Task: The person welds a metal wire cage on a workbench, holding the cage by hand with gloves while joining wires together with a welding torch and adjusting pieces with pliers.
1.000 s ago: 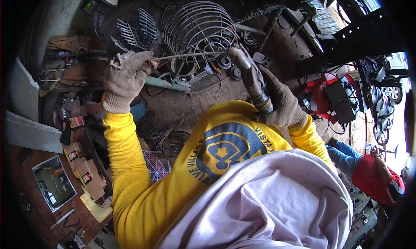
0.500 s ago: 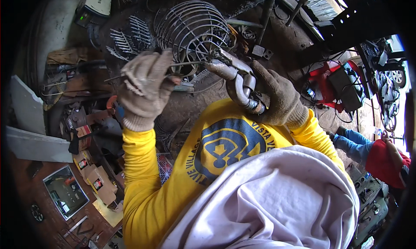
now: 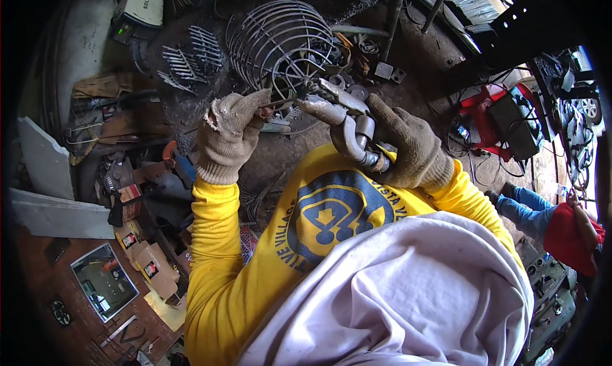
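Observation:
My left hand, in a worn knit glove, pinches a thin metal rod. The rod points right and its end is close to the tip of a metal piece; I cannot tell whether they touch. That piece is silvery and tube-like, with a bent loop and two blunt prongs pointing up and left. My right hand, also gloved, is wrapped round its right side with the thumb side along the upper prong. The fingers behind the piece are hidden. Just beyond my hands lies a rounded cage of metal rods.
Short metal rods lie left of the cage, below a white box-shaped machine. At lower left a brown table bears a glass-topped panel and tools. A red chair stands right, near a person in red.
My left hand has moved right, toward the metal piece, and less of the rod shows between them. My right hand keeps its hold on the piece almost in place.

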`<state>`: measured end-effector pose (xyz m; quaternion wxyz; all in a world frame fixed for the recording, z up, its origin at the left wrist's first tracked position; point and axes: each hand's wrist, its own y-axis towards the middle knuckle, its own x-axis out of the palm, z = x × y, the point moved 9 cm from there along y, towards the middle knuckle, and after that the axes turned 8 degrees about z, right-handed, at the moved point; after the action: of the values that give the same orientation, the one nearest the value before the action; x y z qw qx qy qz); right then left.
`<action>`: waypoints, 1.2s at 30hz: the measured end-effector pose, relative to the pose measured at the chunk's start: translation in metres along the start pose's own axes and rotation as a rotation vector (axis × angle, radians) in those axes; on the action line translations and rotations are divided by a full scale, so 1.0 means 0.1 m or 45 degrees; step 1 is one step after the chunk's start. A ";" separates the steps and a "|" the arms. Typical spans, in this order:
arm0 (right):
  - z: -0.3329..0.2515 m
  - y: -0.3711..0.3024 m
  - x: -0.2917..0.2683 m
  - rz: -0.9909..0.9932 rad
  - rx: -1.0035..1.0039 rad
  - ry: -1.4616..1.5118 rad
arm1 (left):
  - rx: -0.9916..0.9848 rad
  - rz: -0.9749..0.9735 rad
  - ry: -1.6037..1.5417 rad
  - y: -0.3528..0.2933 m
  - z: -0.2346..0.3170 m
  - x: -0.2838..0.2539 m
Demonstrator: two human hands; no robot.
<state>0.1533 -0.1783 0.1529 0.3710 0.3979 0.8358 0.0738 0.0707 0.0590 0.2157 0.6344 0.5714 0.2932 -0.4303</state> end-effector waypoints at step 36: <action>0.09 0.09 0.10 -0.162 0.091 0.239 | 0.196 0.052 0.092 0.11 -0.09 0.10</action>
<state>0.1609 -0.1668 0.1449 0.2806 0.3483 0.8926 0.0572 0.0859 0.0651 0.2112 0.5863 0.6394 0.2702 -0.4177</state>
